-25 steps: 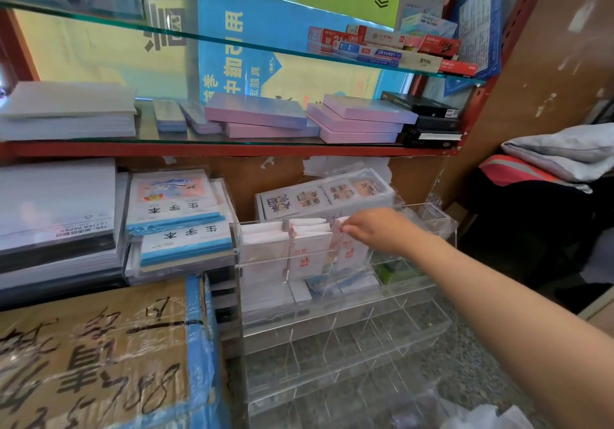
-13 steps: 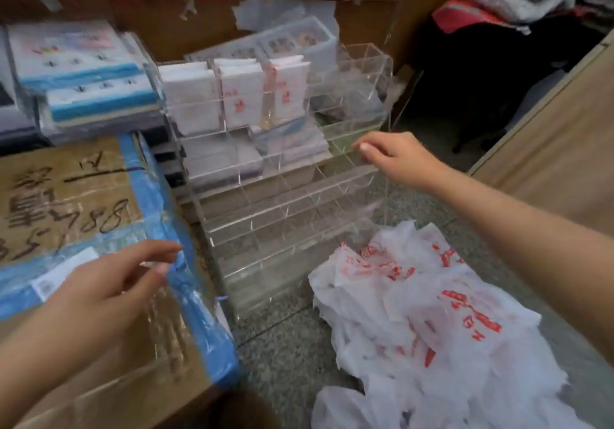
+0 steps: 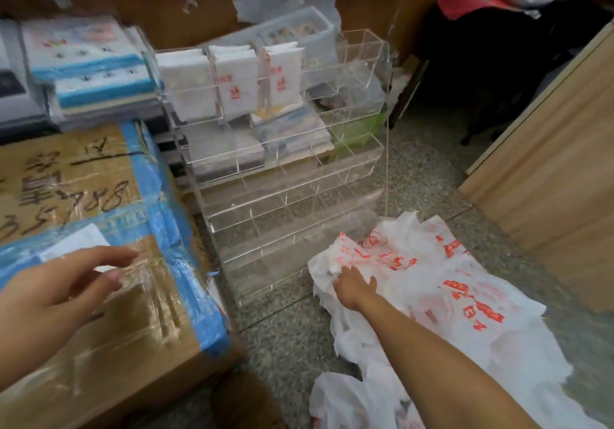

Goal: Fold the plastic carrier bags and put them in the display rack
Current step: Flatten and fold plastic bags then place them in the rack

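My right hand pinches the crumpled white red-printed plastic carrier bags on the floor; my left hand hovers spread over the taped cardboard box.

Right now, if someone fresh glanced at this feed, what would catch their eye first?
Probably the heap of white carrier bags with red print, spread over the speckled floor at lower right, where the right hand reaches into its near edge. Next, the clear tiered display rack in the middle: folded bags stand in its top row, the lower tiers look empty. The left hand hovers, fingers spread, over a taped cardboard box at left.
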`<action>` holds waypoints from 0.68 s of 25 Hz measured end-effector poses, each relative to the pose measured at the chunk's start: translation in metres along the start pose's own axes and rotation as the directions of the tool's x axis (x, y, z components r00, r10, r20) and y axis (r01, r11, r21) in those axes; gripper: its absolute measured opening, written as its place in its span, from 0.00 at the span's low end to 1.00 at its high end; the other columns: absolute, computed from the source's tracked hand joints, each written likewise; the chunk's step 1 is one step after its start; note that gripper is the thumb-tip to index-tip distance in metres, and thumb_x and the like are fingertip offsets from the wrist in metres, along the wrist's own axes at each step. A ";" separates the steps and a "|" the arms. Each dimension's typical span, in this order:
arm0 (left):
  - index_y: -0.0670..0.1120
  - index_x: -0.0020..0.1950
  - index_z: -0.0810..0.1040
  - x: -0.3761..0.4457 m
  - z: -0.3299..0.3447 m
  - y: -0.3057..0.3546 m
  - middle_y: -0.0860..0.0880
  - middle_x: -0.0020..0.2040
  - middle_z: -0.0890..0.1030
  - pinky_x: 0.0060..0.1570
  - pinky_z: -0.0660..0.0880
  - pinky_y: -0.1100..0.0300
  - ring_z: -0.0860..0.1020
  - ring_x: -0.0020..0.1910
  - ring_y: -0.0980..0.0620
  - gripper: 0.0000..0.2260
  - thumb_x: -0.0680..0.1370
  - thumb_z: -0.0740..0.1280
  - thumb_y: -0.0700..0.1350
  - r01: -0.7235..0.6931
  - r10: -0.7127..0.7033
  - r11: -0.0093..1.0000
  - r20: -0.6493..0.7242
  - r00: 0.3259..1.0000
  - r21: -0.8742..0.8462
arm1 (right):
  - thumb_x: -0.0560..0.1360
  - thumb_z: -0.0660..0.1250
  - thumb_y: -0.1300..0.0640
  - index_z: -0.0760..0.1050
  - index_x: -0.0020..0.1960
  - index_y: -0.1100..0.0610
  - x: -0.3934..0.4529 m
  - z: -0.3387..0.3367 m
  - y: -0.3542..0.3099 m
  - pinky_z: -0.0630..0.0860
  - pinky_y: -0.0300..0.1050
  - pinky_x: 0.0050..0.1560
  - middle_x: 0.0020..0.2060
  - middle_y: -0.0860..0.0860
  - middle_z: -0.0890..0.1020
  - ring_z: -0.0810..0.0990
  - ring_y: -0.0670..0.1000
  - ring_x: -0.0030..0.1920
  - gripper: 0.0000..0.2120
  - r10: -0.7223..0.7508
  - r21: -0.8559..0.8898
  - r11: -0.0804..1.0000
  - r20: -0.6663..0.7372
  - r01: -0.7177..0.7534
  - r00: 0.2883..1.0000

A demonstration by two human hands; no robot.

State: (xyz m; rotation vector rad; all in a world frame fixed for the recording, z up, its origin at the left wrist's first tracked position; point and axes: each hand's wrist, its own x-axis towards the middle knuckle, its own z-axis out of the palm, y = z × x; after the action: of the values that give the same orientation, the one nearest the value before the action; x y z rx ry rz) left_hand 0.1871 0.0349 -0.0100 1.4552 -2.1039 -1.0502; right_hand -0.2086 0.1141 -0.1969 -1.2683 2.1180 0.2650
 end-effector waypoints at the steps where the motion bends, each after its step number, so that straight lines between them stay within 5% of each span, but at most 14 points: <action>1: 0.69 0.49 0.77 -0.001 -0.001 0.004 0.53 0.41 0.83 0.41 0.79 0.64 0.82 0.44 0.52 0.15 0.66 0.61 0.67 -0.002 0.003 1.000 -0.036 0.999 0.007 | 0.83 0.45 0.50 0.55 0.76 0.56 -0.001 -0.012 -0.003 0.49 0.56 0.74 0.76 0.51 0.56 0.53 0.53 0.75 0.23 0.032 0.116 0.993 -0.047 -0.027 0.998; 3: 0.71 0.47 0.76 -0.004 -0.001 0.020 0.58 0.40 0.82 0.35 0.77 0.67 0.80 0.39 0.60 0.07 0.71 0.66 0.59 -0.020 0.022 0.999 -0.063 0.998 0.036 | 0.84 0.47 0.52 0.65 0.71 0.58 -0.020 -0.057 -0.016 0.59 0.46 0.69 0.69 0.51 0.68 0.65 0.52 0.68 0.20 0.035 0.410 0.911 -0.179 0.042 0.983; 6: 0.73 0.46 0.75 -0.016 0.004 0.050 0.64 0.40 0.81 0.35 0.75 0.61 0.78 0.39 0.66 0.20 0.76 0.65 0.44 -0.042 0.046 0.997 -0.048 0.998 0.071 | 0.82 0.54 0.53 0.74 0.61 0.60 -0.094 -0.150 -0.053 0.72 0.45 0.58 0.57 0.54 0.78 0.77 0.52 0.57 0.17 -0.025 0.658 0.666 -0.450 0.351 0.893; 8: 0.74 0.50 0.73 -0.025 0.008 0.066 0.67 0.46 0.79 0.46 0.76 0.63 0.77 0.45 0.69 0.19 0.74 0.68 0.46 -0.077 0.077 0.997 0.013 0.997 -0.020 | 0.81 0.56 0.50 0.76 0.58 0.58 -0.153 -0.196 -0.085 0.78 0.37 0.44 0.49 0.53 0.81 0.81 0.48 0.45 0.15 -0.111 0.676 0.514 -0.558 0.528 0.822; 10: 0.72 0.61 0.66 -0.045 0.012 0.090 0.73 0.53 0.74 0.55 0.72 0.67 0.73 0.54 0.73 0.24 0.68 0.71 0.60 -0.062 0.088 0.979 0.129 0.988 -0.196 | 0.82 0.56 0.50 0.76 0.58 0.56 -0.208 -0.215 -0.130 0.76 0.31 0.38 0.46 0.54 0.81 0.81 0.46 0.41 0.14 -0.267 0.641 0.378 -0.615 0.667 0.742; 12: 0.72 0.66 0.56 -0.063 0.020 0.109 0.74 0.58 0.70 0.56 0.67 0.72 0.68 0.57 0.77 0.38 0.61 0.72 0.68 -0.013 0.063 0.931 0.125 0.990 -0.366 | 0.83 0.54 0.54 0.73 0.62 0.55 -0.252 -0.209 -0.178 0.78 0.34 0.44 0.49 0.53 0.79 0.80 0.47 0.45 0.14 -0.444 0.565 0.271 -0.645 0.779 0.622; 13: 0.70 0.64 0.59 -0.070 0.022 0.117 0.71 0.57 0.71 0.51 0.68 0.76 0.70 0.53 0.77 0.35 0.63 0.73 0.65 0.029 0.010 0.887 0.083 0.996 -0.460 | 0.83 0.53 0.55 0.71 0.66 0.56 -0.271 -0.200 -0.202 0.78 0.37 0.51 0.54 0.54 0.78 0.79 0.47 0.50 0.15 -0.549 0.508 0.241 -0.631 0.827 0.547; 15: 0.58 0.51 0.69 -0.078 0.019 0.109 0.60 0.48 0.77 0.31 0.69 0.77 0.75 0.37 0.67 0.11 0.74 0.69 0.51 0.075 -0.140 0.744 -0.045 0.989 -0.664 | 0.83 0.53 0.55 0.65 0.72 0.55 -0.303 -0.176 -0.247 0.67 0.44 0.68 0.68 0.53 0.69 0.70 0.48 0.66 0.19 -0.758 0.415 0.222 -0.496 0.882 0.424; 16: 0.53 0.47 0.73 -0.080 0.014 0.098 0.53 0.46 0.80 0.27 0.70 0.73 0.75 0.33 0.63 0.02 0.78 0.64 0.46 0.071 -0.239 0.661 -0.120 0.964 -0.747 | 0.82 0.53 0.55 0.63 0.73 0.54 -0.315 -0.168 -0.265 0.58 0.39 0.72 0.72 0.52 0.64 0.63 0.47 0.71 0.19 -0.821 0.381 0.240 -0.411 0.893 0.396; 17: 0.49 0.47 0.76 -0.078 0.004 0.087 0.44 0.47 0.82 0.28 0.72 0.68 0.77 0.32 0.57 0.04 0.80 0.62 0.45 0.042 -0.322 0.605 -0.195 0.927 -0.795 | 0.82 0.55 0.55 0.65 0.72 0.54 -0.326 -0.163 -0.280 0.54 0.31 0.70 0.73 0.51 0.63 0.59 0.44 0.72 0.19 -0.862 0.326 0.247 -0.357 0.913 0.361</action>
State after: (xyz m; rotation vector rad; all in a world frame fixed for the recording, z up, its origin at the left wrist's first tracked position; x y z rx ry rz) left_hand 0.1600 0.1234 0.0606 1.2544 -1.0133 -1.4400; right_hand 0.0639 0.1259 0.1727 -1.9377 1.0311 -0.8261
